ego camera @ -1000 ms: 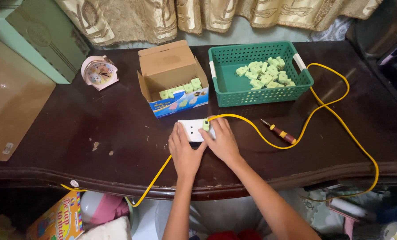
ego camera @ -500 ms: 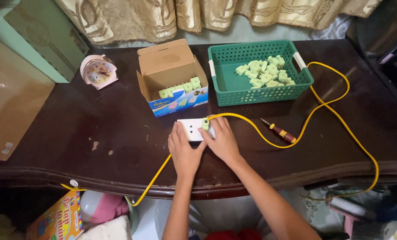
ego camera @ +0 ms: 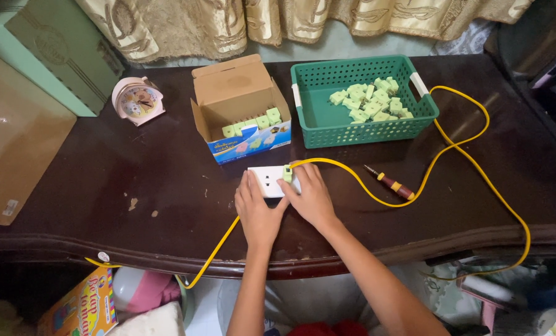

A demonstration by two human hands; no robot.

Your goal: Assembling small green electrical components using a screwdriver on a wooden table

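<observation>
A white socket block (ego camera: 268, 182) lies on the dark wooden table (ego camera: 103, 186) with a small light-green plug piece (ego camera: 287, 173) at its right end. My left hand (ego camera: 257, 211) rests against the block's left and front side. My right hand (ego camera: 311, 196) covers its right end, fingers by the green piece. A yellow cable (ego camera: 464, 149) runs from the block in a loop across the table and off the front edge.
An open cardboard box (ego camera: 240, 109) holds a row of green plug pieces. A green plastic basket (ego camera: 315, 121) behind holds several more. A red-and-yellow screwdriver (ego camera: 390, 182) lies to the right. A pink alarm clock (ego camera: 138, 101) and large boxes (ego camera: 23, 124) stand at the left.
</observation>
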